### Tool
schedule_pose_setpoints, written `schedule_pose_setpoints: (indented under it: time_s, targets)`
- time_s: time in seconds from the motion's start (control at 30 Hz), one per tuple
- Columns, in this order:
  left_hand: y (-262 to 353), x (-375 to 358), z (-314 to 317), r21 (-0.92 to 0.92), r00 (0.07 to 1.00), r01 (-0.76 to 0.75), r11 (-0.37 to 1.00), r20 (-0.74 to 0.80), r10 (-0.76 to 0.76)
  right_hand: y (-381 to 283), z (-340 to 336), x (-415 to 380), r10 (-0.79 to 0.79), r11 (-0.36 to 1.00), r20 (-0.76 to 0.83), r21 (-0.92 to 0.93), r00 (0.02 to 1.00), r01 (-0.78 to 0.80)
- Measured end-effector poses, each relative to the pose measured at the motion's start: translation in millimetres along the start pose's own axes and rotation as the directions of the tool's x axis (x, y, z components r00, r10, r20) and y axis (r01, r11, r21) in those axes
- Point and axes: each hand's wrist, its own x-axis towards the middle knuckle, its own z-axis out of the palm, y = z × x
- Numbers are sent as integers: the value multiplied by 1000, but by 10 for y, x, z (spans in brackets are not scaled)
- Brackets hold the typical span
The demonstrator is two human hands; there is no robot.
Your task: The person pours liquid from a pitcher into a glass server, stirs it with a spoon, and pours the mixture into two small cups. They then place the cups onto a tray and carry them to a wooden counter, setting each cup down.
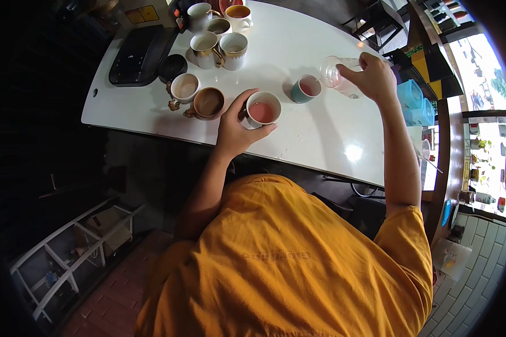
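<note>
My left hand (pixel 239 126) is wrapped around a white mug (pixel 276 114) with pinkish liquid inside, close to the table's near edge. Over to the right, my right hand (pixel 373 78) grips a clear, see-through pitcher (pixel 333 73) that lies tilted, its round mouth toward the left. Between the two hands stands a teal cup (pixel 303 96) with a pink inside, just left of the pitcher's mouth. Left of my left hand are a brown mug (pixel 208 104) and a white mug with an ornate handle (pixel 177 92).
Several mugs (pixel 233 50) cluster at the back of the white table (pixel 298 33). A black flat device (pixel 138 56) and a round black lid (pixel 173 67) lie at the left. Light blue containers (pixel 415 104) stand beyond my right forearm. A white metal rack (pixel 67 269) is at lower left.
</note>
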Motion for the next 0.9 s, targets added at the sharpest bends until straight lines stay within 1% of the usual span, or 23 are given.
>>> schedule_pose_setpoints:
  time_s: [0.03,0.1,0.13,0.17,0.27,0.3,0.37,0.4,0.43,0.5,0.53,0.57,0.63,0.67,0.73,0.77,0.83,0.9]
  targets:
    - [1,8,3,15,1000,0,1000,7,0,78,-12,13,4,1000,-1,1,1000,-4]
    - [12,32,8,1,1000,-4,1000,24,4,202,-64,25,77,995,10,69,997,-77]
    - [21,52,16,-15,999,-9,1000,37,9,250,-99,-3,74,988,-41,138,996,-68]
    - [33,74,30,-16,999,-11,1000,44,12,279,-153,-21,80,988,-44,137,996,-74]
    - [78,155,91,-37,996,-21,999,91,24,299,-404,-68,111,970,14,217,994,-111]
    - [90,187,125,-48,995,-27,998,95,32,282,-461,-103,117,969,12,216,993,-117]
    - [118,244,208,-60,993,-34,998,107,40,246,-552,-176,14,969,-135,246,991,20]
    - [134,273,257,-102,992,-56,993,108,67,212,-604,-201,-12,965,-149,256,989,50]
    - [149,295,293,-144,990,-77,987,109,93,169,-646,-230,-4,966,-151,256,989,43]
    - [171,330,336,-122,985,-62,991,153,80,44,-725,-286,-98,945,-201,289,975,155]
    - [180,346,354,-99,980,-46,994,188,64,-69,-778,-340,-193,922,-304,268,933,278]
    - [190,362,371,-101,979,-47,994,194,66,-152,-815,-364,-188,924,-305,267,934,273]
    - [201,390,399,-137,965,-19,990,256,54,-279,-873,-391,-285,869,-288,324,914,373]
    - [197,398,407,-137,964,-20,990,260,55,-317,-898,-402,-346,867,-312,253,885,429]
    - [182,408,415,-168,951,6,986,306,46,-396,-928,-416,-372,856,-312,248,874,453]
    - [184,412,415,-168,951,6,986,307,47,-434,-943,-423,-400,843,-311,244,862,479]
    - [190,409,409,-164,941,21,986,336,36,-492,-951,-433,-400,849,-287,240,870,470]
    - [202,410,407,-175,941,27,984,338,34,-523,-934,-432,-438,838,-282,215,853,502]
